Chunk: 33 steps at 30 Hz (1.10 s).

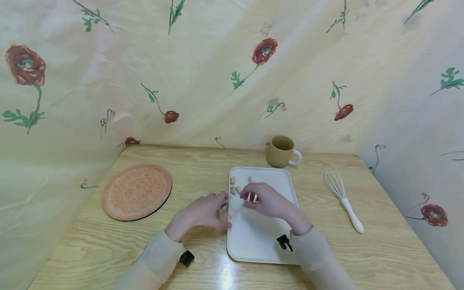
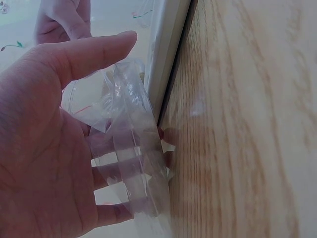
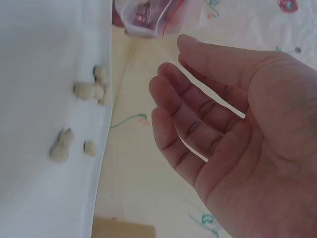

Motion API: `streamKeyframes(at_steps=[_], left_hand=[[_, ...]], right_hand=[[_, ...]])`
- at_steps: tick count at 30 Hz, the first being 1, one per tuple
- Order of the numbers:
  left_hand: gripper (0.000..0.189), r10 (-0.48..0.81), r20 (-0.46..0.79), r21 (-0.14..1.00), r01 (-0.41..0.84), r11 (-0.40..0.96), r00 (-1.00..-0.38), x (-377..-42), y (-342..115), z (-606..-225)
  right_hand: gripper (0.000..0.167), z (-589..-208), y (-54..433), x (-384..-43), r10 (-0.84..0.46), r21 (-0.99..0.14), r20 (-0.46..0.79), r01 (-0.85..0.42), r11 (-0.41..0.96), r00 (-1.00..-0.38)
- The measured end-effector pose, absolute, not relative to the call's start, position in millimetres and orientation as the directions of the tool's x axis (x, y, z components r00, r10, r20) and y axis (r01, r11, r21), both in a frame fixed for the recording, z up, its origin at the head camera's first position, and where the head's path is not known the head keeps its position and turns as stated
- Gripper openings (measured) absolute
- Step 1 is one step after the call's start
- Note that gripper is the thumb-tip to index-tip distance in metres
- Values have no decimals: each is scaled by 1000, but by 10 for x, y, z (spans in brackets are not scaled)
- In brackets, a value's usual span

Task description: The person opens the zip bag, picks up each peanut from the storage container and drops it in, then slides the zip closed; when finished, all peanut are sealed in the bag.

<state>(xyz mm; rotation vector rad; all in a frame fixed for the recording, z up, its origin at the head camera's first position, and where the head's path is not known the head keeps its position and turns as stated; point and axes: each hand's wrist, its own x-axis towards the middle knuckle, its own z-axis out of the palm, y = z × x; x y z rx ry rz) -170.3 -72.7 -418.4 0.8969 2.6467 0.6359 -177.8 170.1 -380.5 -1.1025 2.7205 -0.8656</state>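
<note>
My left hand (image 1: 204,211) holds a clear plastic zip bag (image 2: 126,144) at the left edge of the white tray (image 1: 259,241). In the left wrist view its fingers bend behind the bag while the thumb stands above. Pale lumps show faintly through the plastic. My right hand (image 1: 267,200) hovers over the tray with its fingers loosely bent and nothing between them, as the right wrist view confirms. Several peanuts (image 3: 62,145) in their shells lie on the tray, toward its far left part.
A tan mug (image 1: 279,153) with a white handle stands behind the tray. To the right lies a white whisk (image 1: 348,207). A round orange-patterned mat (image 1: 137,192) is at the left on the wooden table (image 1: 203,173). Flowered cloth hangs behind and at the sides.
</note>
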Motion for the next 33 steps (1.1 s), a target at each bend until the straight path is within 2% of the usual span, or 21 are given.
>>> streamKeyframes(at_steps=[5, 14, 23, 28, 33], left_hand=[[84, 618, -128, 492, 491, 719, -776, -1701, -729, -4189], [82, 610, -132, 503, 477, 720, -782, -1702, -733, -4196], [83, 616, -132, 506, 481, 716, -777, -1702, -728, -4202], [85, 610, -141, 502, 474, 723, -780, -1700, -725, -4197], [86, 607, -144, 503, 470, 725, -782, -1701, -727, -4203]], right_hand=[[14, -3822, 1880, -1871, -620, -538, 141, -585, 606, -772], [15, -3872, 2049, -1965, -545, -479, 113, -526, 703, -831], [14, -3989, 2066, -2004, -460, -457, -34, -396, 797, -887], [13, -4034, 2061, -2004, -449, -461, -100, -358, 812, -888], [10, -4071, 2056, -2001, -446, -456, -114, -352, 817, -888]])
